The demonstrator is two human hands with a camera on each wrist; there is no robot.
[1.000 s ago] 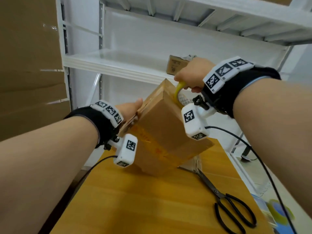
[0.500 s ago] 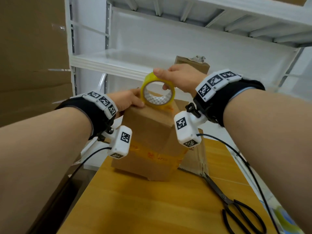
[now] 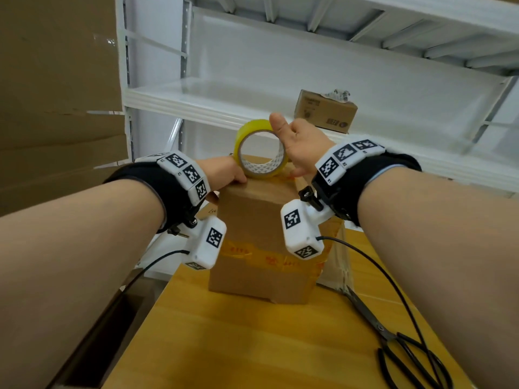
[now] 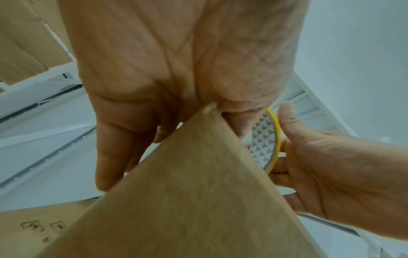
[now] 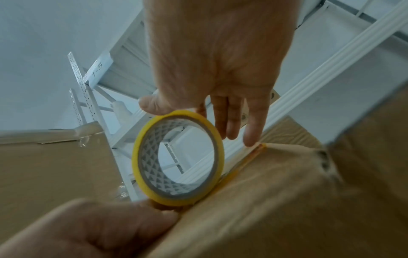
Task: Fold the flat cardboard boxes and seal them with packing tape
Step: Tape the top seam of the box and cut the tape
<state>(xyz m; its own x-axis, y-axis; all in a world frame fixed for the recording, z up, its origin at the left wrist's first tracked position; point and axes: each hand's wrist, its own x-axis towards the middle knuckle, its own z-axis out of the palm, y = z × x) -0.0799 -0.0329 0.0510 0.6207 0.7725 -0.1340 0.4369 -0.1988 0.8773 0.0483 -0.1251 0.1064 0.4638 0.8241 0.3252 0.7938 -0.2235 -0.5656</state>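
Note:
A brown cardboard box (image 3: 252,214) stands upright on the wooden table (image 3: 252,346), a band of yellow tape across its front. On its top face a yellow tape roll (image 3: 240,141) stands on edge. My right hand (image 3: 300,141) holds the roll, thumb on the rim's top and fingers behind it. In the right wrist view the roll (image 5: 138,153) touches the box (image 5: 287,200) along a yellow tape strip. My left hand (image 3: 222,172) rests over the box's top left corner. In the left wrist view its fingers (image 4: 110,157) lie fairly straight down the box (image 4: 187,200) side, thumb by the roll (image 4: 264,139).
Black scissors (image 3: 407,357) lie at the table's right front. A white metal shelf (image 3: 196,99) stands behind, with a small brown carton (image 3: 325,113) on it. Large cardboard sheets (image 3: 56,108) stand at the left. Wrist-camera cables hang over the table.
The box has gone from tilted in both hands to standing upright on the table. The right hand has brought the roll onto its top face, and its thumb now sits on the rim.

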